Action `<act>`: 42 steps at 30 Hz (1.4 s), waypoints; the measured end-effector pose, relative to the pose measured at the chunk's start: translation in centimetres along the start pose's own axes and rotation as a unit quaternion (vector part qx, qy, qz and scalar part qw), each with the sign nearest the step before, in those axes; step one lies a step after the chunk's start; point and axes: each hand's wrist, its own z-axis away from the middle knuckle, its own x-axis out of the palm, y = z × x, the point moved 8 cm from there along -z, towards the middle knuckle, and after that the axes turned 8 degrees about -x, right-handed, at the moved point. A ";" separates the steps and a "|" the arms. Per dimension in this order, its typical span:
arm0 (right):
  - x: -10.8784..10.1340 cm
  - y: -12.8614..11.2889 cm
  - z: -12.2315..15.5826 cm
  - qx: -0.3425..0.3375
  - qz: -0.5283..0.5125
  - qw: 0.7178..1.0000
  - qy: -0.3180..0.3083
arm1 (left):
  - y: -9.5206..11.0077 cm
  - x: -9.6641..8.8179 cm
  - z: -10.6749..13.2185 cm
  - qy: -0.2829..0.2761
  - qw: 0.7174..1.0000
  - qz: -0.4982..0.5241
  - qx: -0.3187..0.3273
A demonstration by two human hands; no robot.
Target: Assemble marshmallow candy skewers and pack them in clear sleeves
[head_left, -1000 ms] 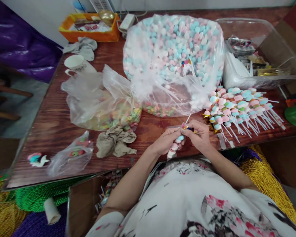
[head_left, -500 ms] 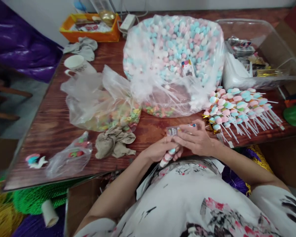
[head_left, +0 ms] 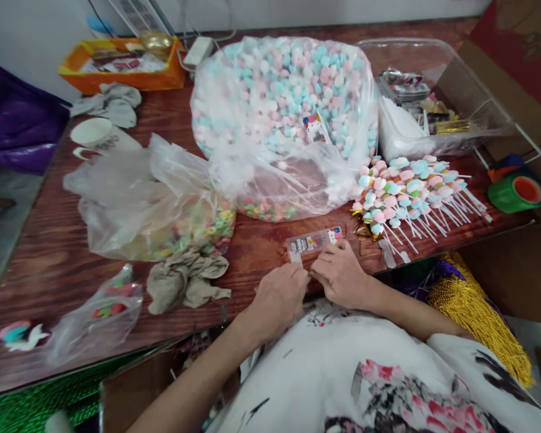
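At the near edge of the bench (head_left: 249,252), just right of the middle, a clear printed packet (head_left: 310,242) lies flat in front of you, perhaps overlapping another. Your right hand (head_left: 339,273) is half closed, fingers bent down at the packet's near side; you seem to be touching it, though whether you pinch anything cannot be told. Your left hand (head_left: 282,294) is curled, knuckles up, close beside the right; its fingertips are hidden, so what it has hold of, if anything, cannot be told.

To the right of your hands lies a heap of sweet skewers (head_left: 406,175), pink, blue and white on white sticks, apparently the finished part. Plenty looks left to use: beyond your hands sits a big bag of pastel sweets (head_left: 279,90), and to its near left a smaller bag of fruit-coloured sweets (head_left: 187,237). A crumpled beige cloth (head_left: 184,279) rests just near of that.

At far right you have a clear tub (head_left: 433,147) with wrappers inside, and nearer, a green tape roll (head_left: 505,193). Over on the left stand a white mug (head_left: 117,138) and, farther back, an orange tray (head_left: 130,80).
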 end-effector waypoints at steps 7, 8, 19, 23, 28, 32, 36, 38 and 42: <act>-0.5 -2.8 2.4 -0.162 0.070 0.980 0.094 | -1.4 3.7 1.6 -0.314 0.821 0.460 -0.127; 0.2 -2.7 2.6 -0.172 0.058 0.980 0.077 | -1.2 4.1 1.9 -0.336 0.813 0.459 -0.125; -1.3 4.7 1.2 0.020 -0.044 0.999 0.004 | -1.3 0.2 0.5 0.077 0.994 0.066 0.043; -3.3 9.4 1.0 0.061 0.154 0.986 -0.013 | -3.3 -0.3 -0.4 0.079 0.953 0.285 -0.063; -0.9 10.2 0.3 0.004 0.210 0.973 -0.093 | -4.6 2.0 -0.9 0.025 0.795 0.555 -0.245; -0.5 9.1 0.3 0.008 0.218 0.973 -0.079 | -5.2 3.2 -0.6 0.019 0.730 0.610 -0.308; -2.1 7.8 1.2 0.050 0.122 0.991 0.006 | -5.4 2.6 -0.6 0.045 0.728 0.613 -0.303; -3.2 7.6 1.7 0.063 0.061 0.994 0.064 | -5.2 2.3 -0.6 0.058 0.733 0.607 -0.301; -4.6 8.8 2.4 0.094 0.109 0.985 0.097 | -4.7 2.0 -0.9 0.073 0.760 0.580 -0.283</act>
